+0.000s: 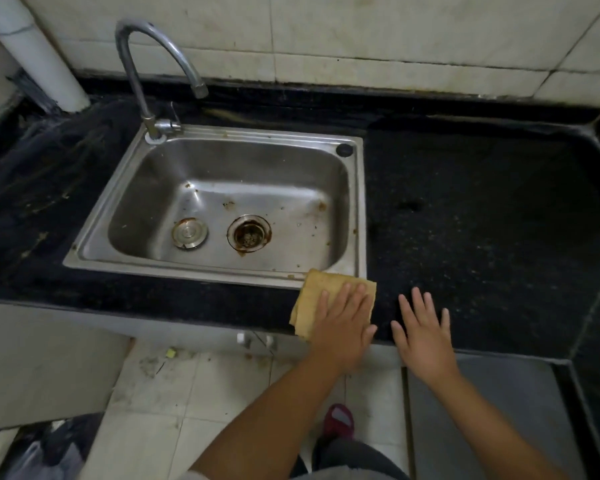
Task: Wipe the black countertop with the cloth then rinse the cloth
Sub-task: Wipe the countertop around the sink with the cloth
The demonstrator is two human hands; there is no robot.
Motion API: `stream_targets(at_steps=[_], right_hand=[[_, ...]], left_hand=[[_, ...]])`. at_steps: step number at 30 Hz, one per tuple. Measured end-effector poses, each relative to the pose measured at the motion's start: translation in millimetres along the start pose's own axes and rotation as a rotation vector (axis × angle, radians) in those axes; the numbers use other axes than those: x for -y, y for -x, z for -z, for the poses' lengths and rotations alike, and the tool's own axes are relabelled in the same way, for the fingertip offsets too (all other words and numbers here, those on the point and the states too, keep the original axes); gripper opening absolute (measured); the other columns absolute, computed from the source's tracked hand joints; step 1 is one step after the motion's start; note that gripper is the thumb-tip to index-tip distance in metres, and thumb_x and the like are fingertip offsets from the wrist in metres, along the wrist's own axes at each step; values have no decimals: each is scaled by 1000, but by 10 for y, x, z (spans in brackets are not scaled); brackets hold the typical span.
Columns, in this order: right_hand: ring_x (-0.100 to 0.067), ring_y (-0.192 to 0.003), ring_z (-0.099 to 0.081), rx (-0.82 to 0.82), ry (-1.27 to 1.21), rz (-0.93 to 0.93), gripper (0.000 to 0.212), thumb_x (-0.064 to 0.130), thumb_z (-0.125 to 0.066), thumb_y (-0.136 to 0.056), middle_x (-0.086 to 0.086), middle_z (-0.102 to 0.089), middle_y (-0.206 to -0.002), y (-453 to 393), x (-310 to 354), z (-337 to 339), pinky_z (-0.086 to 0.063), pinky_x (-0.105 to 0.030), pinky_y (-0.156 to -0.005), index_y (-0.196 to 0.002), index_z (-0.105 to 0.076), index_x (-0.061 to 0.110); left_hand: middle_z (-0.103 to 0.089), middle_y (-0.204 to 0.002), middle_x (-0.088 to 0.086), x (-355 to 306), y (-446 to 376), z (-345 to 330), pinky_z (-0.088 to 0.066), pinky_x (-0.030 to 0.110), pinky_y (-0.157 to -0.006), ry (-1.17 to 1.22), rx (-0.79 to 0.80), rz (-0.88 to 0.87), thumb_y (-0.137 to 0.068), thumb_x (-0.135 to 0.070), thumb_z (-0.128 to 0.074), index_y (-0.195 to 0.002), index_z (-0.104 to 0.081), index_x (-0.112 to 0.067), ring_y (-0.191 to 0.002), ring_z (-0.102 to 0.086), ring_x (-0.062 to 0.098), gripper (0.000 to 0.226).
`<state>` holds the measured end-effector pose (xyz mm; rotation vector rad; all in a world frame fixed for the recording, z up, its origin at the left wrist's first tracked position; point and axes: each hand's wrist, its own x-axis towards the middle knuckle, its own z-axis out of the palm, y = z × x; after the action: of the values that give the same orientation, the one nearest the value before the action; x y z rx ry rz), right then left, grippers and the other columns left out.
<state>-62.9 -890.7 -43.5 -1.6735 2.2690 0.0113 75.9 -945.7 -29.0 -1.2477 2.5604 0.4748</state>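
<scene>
A tan folded cloth (317,289) lies on the black countertop (482,209) at the front right corner of the steel sink (222,268). My left hand (343,323) presses flat on the cloth with straight fingers. My right hand (423,332) lies flat on the bare countertop just right of it, fingers spread, holding nothing. The curved metal faucet (146,74) stands at the sink's back left corner, and no water runs from it.
In the sink basin lie a loose metal plug (189,233) and a rusty open drain (249,233). A white pipe (39,53) rises at the back left. Tiled wall (361,36) runs behind. Dusty streaks mark the countertop left of the sink. Tiled floor lies below the front edge.
</scene>
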Motion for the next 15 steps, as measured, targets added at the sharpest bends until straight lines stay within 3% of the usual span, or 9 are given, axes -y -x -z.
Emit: stream_targets(at_steps=[1,2,3,5,6,7,9,12,15], right_hand=[[-24,-145,5,9,-3,15,100,56,17,-61,-7,-1,-157,0,-23,34,6,-42,-116,-148,-15,16],[-24,-145,2,1,-22,26,99,56,14,-63,-8,-4,-157,-7,-46,37,6,-41,-116,-147,-18,15],[-27,-145,-3,-2,-31,41,96,57,10,-68,-10,-11,-156,-13,-63,33,2,-42,-116,-145,-25,13],[-35,-137,-30,-45,26,115,82,53,-1,-86,-17,-40,-144,-22,-79,-11,-21,-52,-109,-131,-50,6],[-36,-130,-39,-48,25,162,77,48,-3,-94,-19,-53,-132,-31,-47,-23,-33,-55,-100,-120,-60,4],[-35,-125,-40,-63,6,200,76,44,-3,-98,-20,-60,-123,-41,7,-34,-38,-54,-97,-112,-65,3],[-31,-120,-35,-153,-21,311,74,41,-3,-100,-20,-63,-119,-40,166,-73,-27,-47,-107,-108,-66,3],[-29,-121,-35,-209,-6,462,67,40,-4,-100,-18,-62,-120,-67,528,-92,-5,-37,-112,-112,-61,7],[-29,-121,-36,-155,3,555,61,39,-4,-99,-16,-62,-120,-119,901,-154,-2,-36,-112,-115,-56,11]], left_hand=[[9,-157,-4,-11,0,-23,20,44,-106,1,24,23,-90,-44,-2,-149,0,-21,-144,10,18,64],[2,-157,-5,16,11,-65,17,47,-109,1,8,46,-86,-44,2,-149,-6,-22,-144,4,18,68],[-17,-155,-4,55,33,-91,7,50,-112,-38,-71,70,-84,-44,-2,-147,-24,-22,-143,-11,19,70],[-51,-137,-1,129,138,-91,-15,49,-107,70,-61,184,-81,-43,-20,-128,-56,-21,-129,-42,20,63],[-49,-138,1,215,197,-67,-13,48,-108,90,-63,246,-81,-43,-20,-130,-53,-19,-130,-42,21,64],[-32,-149,3,337,250,-65,-3,46,-112,95,-45,307,-81,-44,-10,-140,-35,-17,-138,-27,21,70],[12,-155,-1,599,359,-146,11,46,-112,113,-109,428,-84,-49,8,-145,7,-24,-140,14,17,66],[15,-156,-3,1025,638,-190,6,48,-113,176,-143,604,-77,-56,14,-148,8,-26,-143,15,18,77],[14,-156,0,1353,831,-188,4,48,-114,176,-136,671,-66,-55,23,-148,7,-25,-143,13,19,89]])
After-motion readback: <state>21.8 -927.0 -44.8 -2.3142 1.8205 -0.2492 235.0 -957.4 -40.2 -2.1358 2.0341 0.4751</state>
